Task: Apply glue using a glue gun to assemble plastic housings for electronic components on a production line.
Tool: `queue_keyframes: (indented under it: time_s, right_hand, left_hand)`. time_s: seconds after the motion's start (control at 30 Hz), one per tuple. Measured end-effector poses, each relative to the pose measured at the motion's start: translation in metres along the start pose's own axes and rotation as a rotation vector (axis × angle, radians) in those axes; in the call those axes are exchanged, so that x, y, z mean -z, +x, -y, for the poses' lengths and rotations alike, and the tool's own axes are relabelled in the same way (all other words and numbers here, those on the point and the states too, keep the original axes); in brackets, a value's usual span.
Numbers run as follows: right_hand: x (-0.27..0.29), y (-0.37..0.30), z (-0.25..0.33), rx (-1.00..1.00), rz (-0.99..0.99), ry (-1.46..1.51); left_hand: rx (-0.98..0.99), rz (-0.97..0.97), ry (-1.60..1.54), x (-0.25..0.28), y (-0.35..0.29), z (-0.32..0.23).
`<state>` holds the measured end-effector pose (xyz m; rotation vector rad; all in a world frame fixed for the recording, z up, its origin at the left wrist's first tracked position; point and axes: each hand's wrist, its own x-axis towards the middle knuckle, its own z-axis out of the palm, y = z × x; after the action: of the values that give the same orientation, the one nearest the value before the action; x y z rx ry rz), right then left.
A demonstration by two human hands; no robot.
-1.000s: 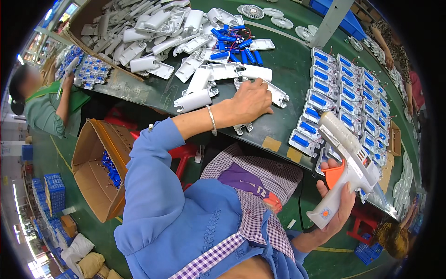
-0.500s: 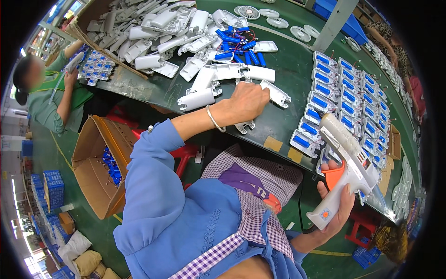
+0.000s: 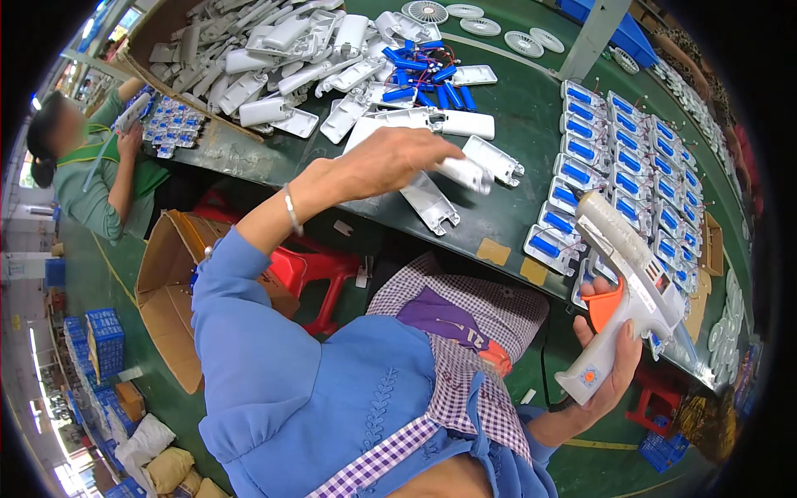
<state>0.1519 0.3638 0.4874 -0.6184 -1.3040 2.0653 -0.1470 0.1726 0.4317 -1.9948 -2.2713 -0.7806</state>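
My left hand (image 3: 386,162) reaches over the near side of the green bench, its fingers closed at one end of a white plastic shell (image 3: 466,174), slightly blurred and tilted. Under and beside it, an open white shell (image 3: 430,203) lies at the bench edge, and another open shell (image 3: 493,159) rests to the right. My right hand (image 3: 616,357) grips a white glue gun (image 3: 627,290) with an orange trigger, its nozzle pointing up and left over the rows of white shells with blue batteries (image 3: 574,170). Part of the lowest rows is hidden behind the gun.
A cardboard box (image 3: 178,91) heaped with white shells stands at the far left, near loose blue batteries (image 3: 432,75). Round white fan grilles (image 3: 480,26) lie at the back. A metal post (image 3: 594,41) rises there. Another person (image 3: 91,166) sits at left. A red stool (image 3: 311,274) stands below.
My left hand has drawn back leftward and now shows a white shell at its fingertips. The shell left of it at the bench edge is gone from there. The glue gun has barely moved.
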Motion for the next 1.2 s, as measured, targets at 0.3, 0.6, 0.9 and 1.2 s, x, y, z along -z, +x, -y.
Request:
queue_keyframes:
  time_s: [0.3, 0.6, 0.9, 1.2]
  right_hand:
    - [-0.002, -0.001, 0.001, -0.023, 0.033, 0.004]
    - [-0.006, 0.000, -0.001, -0.038, 0.026, -0.006]
    - [-0.007, 0.002, 0.000, -0.019, 0.010, -0.011]
    - [-0.006, -0.001, 0.000, -0.054, 0.035, 0.003]
  left_hand:
    - [-0.296, 0.063, 0.302, -0.033, -0.001, -0.006]
    - [-0.059, -0.158, 0.230, -0.097, 0.022, -0.012]
    - [0.242, -0.243, 0.513, -0.058, 0.090, 0.059]
    - [0.759, 0.099, 0.445, -0.058, 0.126, 0.083]
